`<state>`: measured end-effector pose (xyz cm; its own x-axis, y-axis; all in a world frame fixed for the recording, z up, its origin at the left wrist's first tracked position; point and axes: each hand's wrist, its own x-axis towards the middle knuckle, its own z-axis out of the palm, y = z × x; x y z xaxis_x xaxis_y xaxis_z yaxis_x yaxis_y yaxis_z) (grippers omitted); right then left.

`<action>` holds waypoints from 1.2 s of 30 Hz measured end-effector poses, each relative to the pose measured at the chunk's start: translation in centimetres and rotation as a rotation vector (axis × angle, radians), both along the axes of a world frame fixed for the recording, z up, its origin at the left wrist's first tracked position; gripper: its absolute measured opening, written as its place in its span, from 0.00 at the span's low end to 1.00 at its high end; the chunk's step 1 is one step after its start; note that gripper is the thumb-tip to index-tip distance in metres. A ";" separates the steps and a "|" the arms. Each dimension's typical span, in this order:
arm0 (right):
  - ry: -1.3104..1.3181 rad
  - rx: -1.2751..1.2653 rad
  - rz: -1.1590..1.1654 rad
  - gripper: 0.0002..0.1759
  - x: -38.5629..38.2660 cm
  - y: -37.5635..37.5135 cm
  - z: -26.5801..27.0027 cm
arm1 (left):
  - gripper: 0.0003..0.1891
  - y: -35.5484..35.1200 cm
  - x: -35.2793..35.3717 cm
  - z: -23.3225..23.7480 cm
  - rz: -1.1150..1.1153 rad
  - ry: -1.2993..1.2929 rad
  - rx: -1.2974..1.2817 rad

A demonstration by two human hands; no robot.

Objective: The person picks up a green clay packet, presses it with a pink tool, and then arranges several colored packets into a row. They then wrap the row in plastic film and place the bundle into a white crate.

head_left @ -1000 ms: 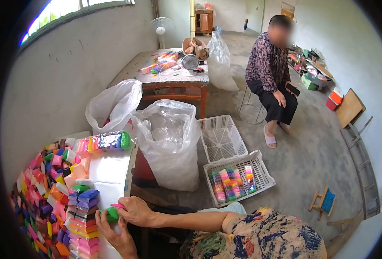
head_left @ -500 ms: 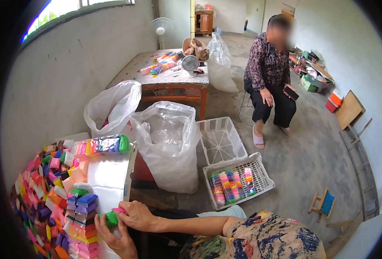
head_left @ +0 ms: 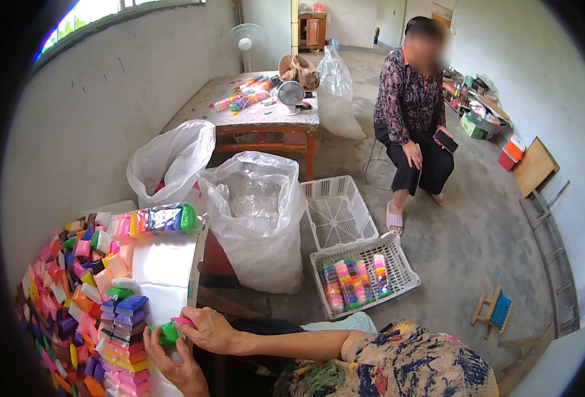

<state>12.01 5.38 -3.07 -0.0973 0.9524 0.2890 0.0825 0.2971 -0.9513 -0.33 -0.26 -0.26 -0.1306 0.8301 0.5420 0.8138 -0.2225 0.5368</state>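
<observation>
My left hand point(head_left: 179, 370) is at the table's near edge, its fingers closed around a small green packet point(head_left: 169, 333). Pinched in my right hand point(head_left: 212, 332) is a small pink item point(head_left: 184, 321) beside that packet; its exact kind I cannot make out. Left of my hands stand stacked rows of coloured packets point(head_left: 126, 341) in blue, black, orange, yellow and pink. Beyond them a clear bag of multicoloured packets point(head_left: 160, 221) lies across the white work surface point(head_left: 165, 261).
A large heap of loose coloured packets point(head_left: 61, 298) spreads at the left. Open plastic bags point(head_left: 256, 225) stand past the table. White crates point(head_left: 408, 281) sit on the floor, the nearer holding several filled packs. A seated person point(head_left: 411, 99) holds a phone.
The view has tilted very slightly, so the scene sits a little higher. Both hands keep almost the same grip and place at the green packet.
</observation>
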 end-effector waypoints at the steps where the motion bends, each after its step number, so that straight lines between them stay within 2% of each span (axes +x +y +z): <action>1: 0.000 0.001 0.000 0.19 0.0 0.0 0.0 | 0.21 0.0 0.0 0.0 0.002 -0.006 -0.003; 36: 0.090 -0.064 0.149 0.17 0.6 -0.9 0.3 | 0.20 -0.2 0.4 0.4 -0.015 -0.162 -0.033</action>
<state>12.58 4.44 -2.73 -0.2149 0.9462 0.2419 -0.0439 0.2381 -0.9703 0.06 -0.50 0.14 -0.2016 0.8499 0.4869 0.7128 -0.2136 0.6680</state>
